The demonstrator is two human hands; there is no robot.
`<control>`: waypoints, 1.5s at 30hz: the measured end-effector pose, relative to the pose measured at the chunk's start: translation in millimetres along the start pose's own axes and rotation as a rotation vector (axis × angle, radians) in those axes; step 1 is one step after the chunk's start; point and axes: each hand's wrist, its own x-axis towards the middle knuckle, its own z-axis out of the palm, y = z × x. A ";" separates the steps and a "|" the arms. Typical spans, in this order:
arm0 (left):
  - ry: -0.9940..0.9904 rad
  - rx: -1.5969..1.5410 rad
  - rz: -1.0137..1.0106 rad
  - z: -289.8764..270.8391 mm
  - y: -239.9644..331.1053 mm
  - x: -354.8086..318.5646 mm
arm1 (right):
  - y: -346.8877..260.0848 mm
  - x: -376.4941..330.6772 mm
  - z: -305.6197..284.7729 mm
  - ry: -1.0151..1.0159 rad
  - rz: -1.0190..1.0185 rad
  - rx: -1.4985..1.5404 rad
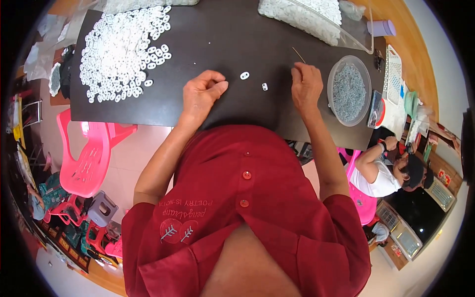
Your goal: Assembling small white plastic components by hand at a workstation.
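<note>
My left hand (203,91) rests on the dark table (237,34) with its fingers curled in; whether it holds anything is hidden. My right hand (306,81) pinches a thin needle-like stick (298,54) that points up and away from me. Between the hands lie two small white plastic pieces, one oval with two holes (244,75) and one smaller (264,86). A large heap of the same white pieces (121,49) spreads over the table's left part.
A round clear bowl of small grey metal parts (349,89) stands right of my right hand. A clear bag of white pieces (309,17) lies at the far right. Pink plastic chairs (86,158) stand at left. Another person (391,171) sits at lower right.
</note>
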 end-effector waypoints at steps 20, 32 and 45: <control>0.032 0.968 0.463 57.9 0.8 36.2 | -41.3 -11.7 18.4 -0.099 -0.003 0.249; -0.195 -0.018 -0.147 18.9 29.0 24.3 | -64.5 -3.4 8.2 -0.321 0.427 0.770; -0.124 0.034 -0.030 17.7 43.4 6.8 | -93.3 4.6 9.4 -0.426 0.465 1.012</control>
